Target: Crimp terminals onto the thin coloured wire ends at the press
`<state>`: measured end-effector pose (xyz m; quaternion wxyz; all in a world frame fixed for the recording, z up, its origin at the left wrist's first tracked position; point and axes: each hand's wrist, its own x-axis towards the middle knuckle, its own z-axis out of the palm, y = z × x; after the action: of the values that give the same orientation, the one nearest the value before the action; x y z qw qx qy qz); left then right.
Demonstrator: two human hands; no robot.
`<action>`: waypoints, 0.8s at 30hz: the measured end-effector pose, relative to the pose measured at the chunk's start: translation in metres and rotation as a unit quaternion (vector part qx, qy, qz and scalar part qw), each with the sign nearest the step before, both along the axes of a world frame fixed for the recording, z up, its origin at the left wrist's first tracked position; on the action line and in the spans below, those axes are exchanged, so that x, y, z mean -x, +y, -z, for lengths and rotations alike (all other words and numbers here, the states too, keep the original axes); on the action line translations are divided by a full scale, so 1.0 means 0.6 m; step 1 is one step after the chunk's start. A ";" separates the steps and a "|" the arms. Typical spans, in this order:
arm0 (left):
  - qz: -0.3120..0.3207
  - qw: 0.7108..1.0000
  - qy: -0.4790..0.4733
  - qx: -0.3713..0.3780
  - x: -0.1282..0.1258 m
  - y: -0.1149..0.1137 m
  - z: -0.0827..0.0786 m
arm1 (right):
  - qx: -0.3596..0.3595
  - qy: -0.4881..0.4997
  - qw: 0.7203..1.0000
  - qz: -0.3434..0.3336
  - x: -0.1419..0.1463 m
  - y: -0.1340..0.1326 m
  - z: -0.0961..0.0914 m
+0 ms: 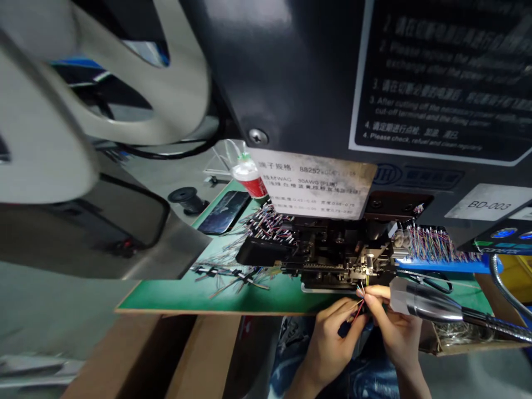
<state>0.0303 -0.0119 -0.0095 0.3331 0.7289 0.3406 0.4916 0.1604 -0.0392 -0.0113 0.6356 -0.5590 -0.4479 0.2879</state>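
My left hand and my right hand meet just below the front of a black crimping mechanism. Both pinch a small bundle of thin coloured wires, red and yellow among them, whose tips point up toward the mechanism's opening. The fingers of both hands are closed on the wires. The mechanism sits under a large dark machine housing with a paper label taped to its front.
A green mat carries loose wire bundles, a dark phone and a red-and-white tube. A blue rack of wires stands at right, and a metal lamp head on a flexible arm is beside my right hand. A cardboard box sits below.
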 end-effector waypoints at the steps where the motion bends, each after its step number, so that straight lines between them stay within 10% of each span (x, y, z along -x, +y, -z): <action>1: -0.005 1.000 0.001 -0.005 -0.001 0.001 0.000 | -0.004 0.007 1.000 -0.001 0.001 0.002 0.001; 24: -0.097 0.993 -0.002 -0.070 -0.018 0.015 0.018 | 0.054 0.005 0.998 -0.015 0.008 0.020 -0.017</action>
<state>0.0409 -0.0030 -0.0201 0.2332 0.7130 0.3738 0.5455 0.1553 -0.0273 -0.0013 0.6025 -0.5846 -0.4363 0.3239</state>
